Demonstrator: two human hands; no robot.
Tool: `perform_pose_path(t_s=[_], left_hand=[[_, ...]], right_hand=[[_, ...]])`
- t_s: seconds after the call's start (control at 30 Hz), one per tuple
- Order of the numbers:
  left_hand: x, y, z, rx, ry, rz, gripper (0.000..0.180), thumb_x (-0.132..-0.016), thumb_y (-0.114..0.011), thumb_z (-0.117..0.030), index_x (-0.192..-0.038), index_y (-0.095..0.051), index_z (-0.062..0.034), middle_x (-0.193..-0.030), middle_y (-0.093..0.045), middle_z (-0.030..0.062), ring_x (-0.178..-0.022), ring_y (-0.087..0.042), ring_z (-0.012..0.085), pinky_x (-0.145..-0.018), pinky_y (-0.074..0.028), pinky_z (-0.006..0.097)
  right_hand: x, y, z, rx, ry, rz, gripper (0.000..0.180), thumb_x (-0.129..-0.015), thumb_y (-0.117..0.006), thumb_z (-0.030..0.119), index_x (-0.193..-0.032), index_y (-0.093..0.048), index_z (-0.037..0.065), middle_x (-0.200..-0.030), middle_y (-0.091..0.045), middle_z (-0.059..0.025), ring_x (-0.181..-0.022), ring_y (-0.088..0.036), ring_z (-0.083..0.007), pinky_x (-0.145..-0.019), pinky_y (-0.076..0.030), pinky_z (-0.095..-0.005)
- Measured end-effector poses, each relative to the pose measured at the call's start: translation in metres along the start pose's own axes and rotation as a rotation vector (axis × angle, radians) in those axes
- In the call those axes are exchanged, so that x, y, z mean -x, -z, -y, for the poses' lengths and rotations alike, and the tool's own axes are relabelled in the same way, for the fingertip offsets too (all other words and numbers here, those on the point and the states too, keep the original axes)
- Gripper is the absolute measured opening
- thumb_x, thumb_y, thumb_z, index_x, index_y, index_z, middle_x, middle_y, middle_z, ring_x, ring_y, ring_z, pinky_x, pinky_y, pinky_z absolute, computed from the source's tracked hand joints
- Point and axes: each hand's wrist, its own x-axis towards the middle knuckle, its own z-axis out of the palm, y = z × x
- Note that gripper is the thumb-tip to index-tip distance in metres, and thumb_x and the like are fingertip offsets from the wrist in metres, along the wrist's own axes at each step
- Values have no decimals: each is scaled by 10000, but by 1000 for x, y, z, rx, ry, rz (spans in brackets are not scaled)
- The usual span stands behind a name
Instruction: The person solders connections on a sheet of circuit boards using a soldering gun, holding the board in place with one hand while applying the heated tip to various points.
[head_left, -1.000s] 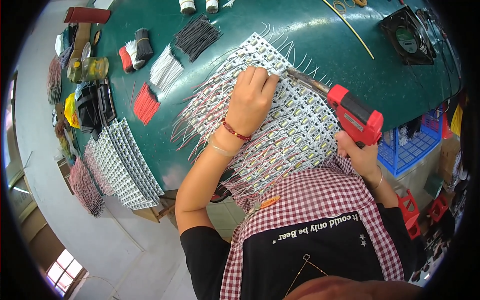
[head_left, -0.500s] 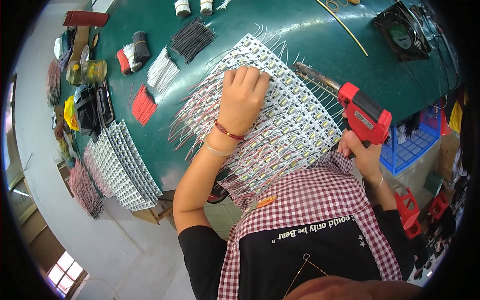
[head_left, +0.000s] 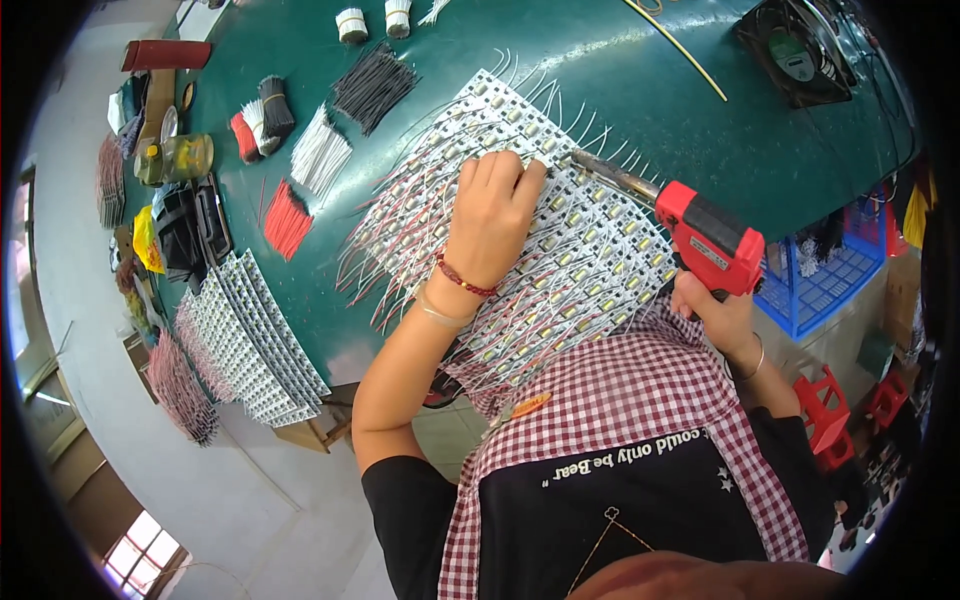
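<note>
A white panel of small LED circuit boards (head_left: pixel 612 222) lies tilted across the table's near edge, with many thin red and white wires spread over it. My left hand (head_left: pixel 492 210) rests on the panel's upper middle, its fingers bent down and pressed together. Its fingertips are hidden, so what they pinch cannot be made out. In my right hand (head_left: pixel 722 318) is a red and black soldering gun (head_left: pixel 712 238), gripped by its handle. The gun's metal tip points left and reaches the boards close to the panel's far right edge, a short way from my left fingers.
Bundles of black wires (head_left: pixel 375 88), white wires (head_left: pixel 320 150) and red wires (head_left: pixel 288 220) lie on the green table (head_left: pixel 600 50). More LED panels (head_left: pixel 265 340) are stacked at the left. A black fan (head_left: pixel 795 55) stands far right, above a blue crate (head_left: pixel 825 280).
The soldering gun has moved left and slightly down, bringing its tip from beyond the panel's edge onto the boards. My left hand has shifted slightly right and nearer.
</note>
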Motion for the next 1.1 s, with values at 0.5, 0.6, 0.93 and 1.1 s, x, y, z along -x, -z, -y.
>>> perform_pose_path(t_s=[0.5, 0.6, 0.93, 1.1], left_hand=[[-2, -1, -1, -135, -62, 69, 168, -793, -564, -66, -955, -598, -33, -854, -480, 76, -826, -501, 225, -724, -401, 343], [-4, 1, -2, -116, -62, 64, 166, -790, -563, -63, -948, -596, -26, -858, -479, 81, -825, -501, 227, -724, -406, 348], [-2, 4, -3, -22, -46, 56, 273, -765, -587, -17, -1035, -630, -18, -819, -442, 80, -777, -484, 244, -708, -406, 362], [0, 2, -3, -25, -64, 19, 280, -759, -590, -14, -1035, -634, -11, -812, -435, 79, -769, -479, 240, -698, -404, 360]], right_hand=[[-5, 1, -3, 6, 24, 18, 221, -955, -570, 41, -1158, -565, -46, -687, -592, -36, -564, -557, -96, -555, -478, -258], [-5, 1, -4, 5, 24, 8, 227, -953, -568, 34, -1164, -560, -49, -689, -592, -38, -566, -559, -99, -555, -477, -260], [-4, -1, -2, -11, 4, 7, 183, -943, -572, 19, -1114, -571, -48, -685, -588, -40, -573, -555, -100, -556, -467, -260], [-7, -1, -5, 45, 53, 29, 48, -943, -573, 24, -967, -590, -14, -676, -582, -32, -576, -546, -97, -557, -460, -257]])
